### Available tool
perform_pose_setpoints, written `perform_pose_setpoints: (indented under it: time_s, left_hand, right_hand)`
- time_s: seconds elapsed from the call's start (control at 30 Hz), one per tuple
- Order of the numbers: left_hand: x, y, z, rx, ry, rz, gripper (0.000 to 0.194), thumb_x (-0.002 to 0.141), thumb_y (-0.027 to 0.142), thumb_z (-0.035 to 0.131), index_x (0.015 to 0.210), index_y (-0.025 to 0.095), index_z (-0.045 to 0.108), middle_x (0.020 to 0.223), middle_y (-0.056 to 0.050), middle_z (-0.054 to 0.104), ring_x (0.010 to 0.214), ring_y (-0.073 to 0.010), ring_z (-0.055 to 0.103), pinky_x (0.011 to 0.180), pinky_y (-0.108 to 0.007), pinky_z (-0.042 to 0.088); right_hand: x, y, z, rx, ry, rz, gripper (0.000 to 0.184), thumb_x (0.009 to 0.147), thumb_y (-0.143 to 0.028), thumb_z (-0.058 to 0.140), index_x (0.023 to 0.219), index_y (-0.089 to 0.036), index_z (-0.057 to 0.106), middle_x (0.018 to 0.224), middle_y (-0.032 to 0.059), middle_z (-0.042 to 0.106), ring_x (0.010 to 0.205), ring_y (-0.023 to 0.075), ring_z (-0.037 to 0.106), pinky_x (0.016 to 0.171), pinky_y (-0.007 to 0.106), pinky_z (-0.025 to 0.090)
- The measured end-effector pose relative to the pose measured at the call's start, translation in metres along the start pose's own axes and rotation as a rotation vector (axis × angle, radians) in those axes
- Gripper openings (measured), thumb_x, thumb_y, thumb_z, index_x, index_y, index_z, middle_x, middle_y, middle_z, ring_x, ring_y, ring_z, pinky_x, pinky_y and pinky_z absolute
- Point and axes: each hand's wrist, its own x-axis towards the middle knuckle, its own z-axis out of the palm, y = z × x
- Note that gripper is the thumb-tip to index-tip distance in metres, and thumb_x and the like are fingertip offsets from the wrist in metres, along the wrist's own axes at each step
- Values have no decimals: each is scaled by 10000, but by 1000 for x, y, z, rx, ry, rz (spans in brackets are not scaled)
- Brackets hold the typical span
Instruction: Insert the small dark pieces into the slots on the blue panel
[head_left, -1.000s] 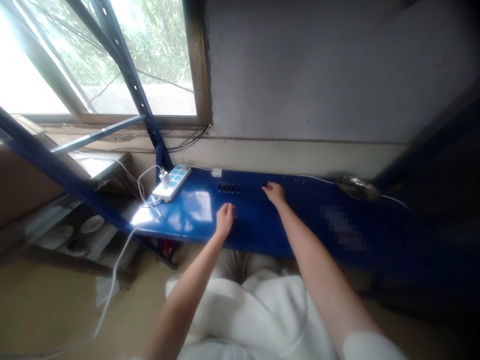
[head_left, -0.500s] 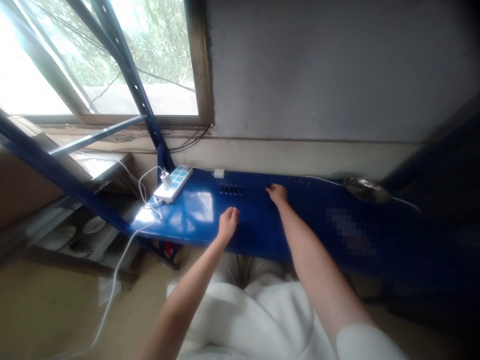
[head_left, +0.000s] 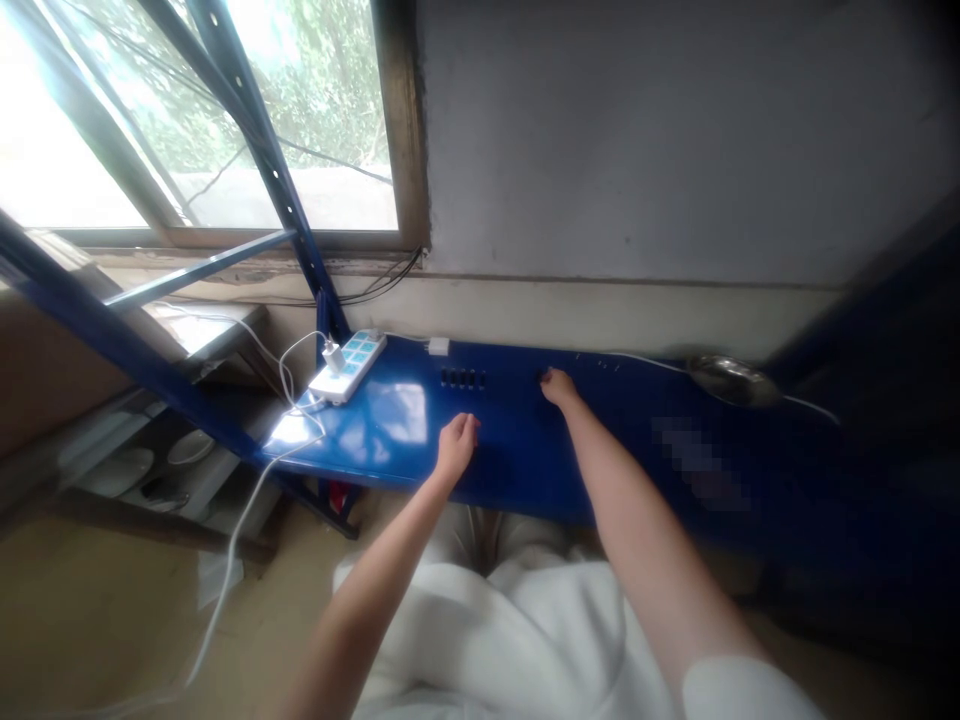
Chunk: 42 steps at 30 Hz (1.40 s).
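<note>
My left hand [head_left: 456, 445] is closed above the near part of the blue tabletop [head_left: 517, 450], its fingertips pressed together; what they hold, if anything, is too small to make out. Further back and to the right, my right hand [head_left: 559, 386] is low over the table with its fingers pinched. Something small and dark shows at those fingertips, its kind unclear. Between and behind the hands stands a row of several small black pieces [head_left: 463, 379]. Several tiny light-coloured slivers [head_left: 609, 366] lie past my right hand near the back edge.
A white power strip [head_left: 348, 368] with a plug and cables sits at the table's left end. A white adapter [head_left: 438, 347] lies at the back edge. To the right is a shiny metal dish [head_left: 733, 380]. A blue metal frame [head_left: 274, 170] rises at the left.
My right hand has shifted slightly to the right, and its fingers now point down at the tabletop. The left hand stays almost where it was.
</note>
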Motion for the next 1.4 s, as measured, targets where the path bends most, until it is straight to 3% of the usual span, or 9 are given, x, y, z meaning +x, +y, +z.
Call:
perform_pose_setpoints:
  time_s: [0.27,0.43,0.5,0.57,0.7,0.83,0.97,1.17,1.4]
  left_hand:
    - [0,-1,0,-6,1,4,363,855,432,331,733,168,548,524,28,489,482,-90,466,509,-199,370]
    - [0,-1,0,-19,3,5,364,854,436,334,740,167,551,529,27,492,480,-89,463,499,-195,365]
    - [0,-1,0,-23,4,3,361,853,434,337,734,168,550,530,26,494,477,-88,461,495,-194,362]
    - [0,-1,0,-26,9,-4,359,853,430,339,733,167,553,527,26,494,474,-88,461,492,-194,361]
    - [-1,-1,1,-34,20,-2,368,857,432,333,737,165,557,524,31,493,471,-85,462,500,-192,365]
    - [-1,-3,1,-33,32,5,364,856,433,340,732,165,552,521,34,489,469,-83,459,506,-193,366]
    - [0,-4,1,-33,36,8,366,855,433,339,733,162,553,526,30,495,474,-86,461,506,-195,367]
    - [-1,-3,0,-30,31,7,367,854,431,338,728,162,553,542,21,501,486,-90,467,501,-194,370]
    - [-2,3,-2,-38,54,18,331,856,406,353,777,165,566,576,11,516,542,-107,496,540,-209,398]
  right_hand:
    - [-8,-1,-28,227,-120,136,253,712,-73,597,964,-64,584,737,99,681,558,125,640,505,183,470]
    - [-17,-6,-46,325,-35,196,195,786,-126,494,943,-62,590,790,125,690,491,116,623,454,190,452]
    - [-25,-15,-42,412,113,131,229,819,-158,436,969,-81,592,854,125,689,504,104,625,461,181,453]
    - [-35,-28,-31,521,204,-36,262,821,-170,429,1015,-95,586,902,122,684,541,104,636,504,183,476]
    - [-53,-56,-4,461,91,-356,387,776,-189,525,1154,-109,544,1021,122,657,733,136,658,715,255,516]
    - [-62,-74,18,248,-14,-564,471,760,-162,555,1228,-170,507,1258,103,526,1021,162,580,917,307,443]
    - [-62,-83,30,87,18,-569,403,795,-147,513,1196,-187,542,1280,92,503,1173,173,472,1002,329,367]
    - [-59,-89,40,-17,70,-518,281,840,-136,445,1060,-149,620,1085,113,625,1014,177,575,909,303,422]
    - [-73,-86,18,82,180,-451,244,821,-143,465,968,-153,659,1005,99,667,943,184,611,874,297,441]
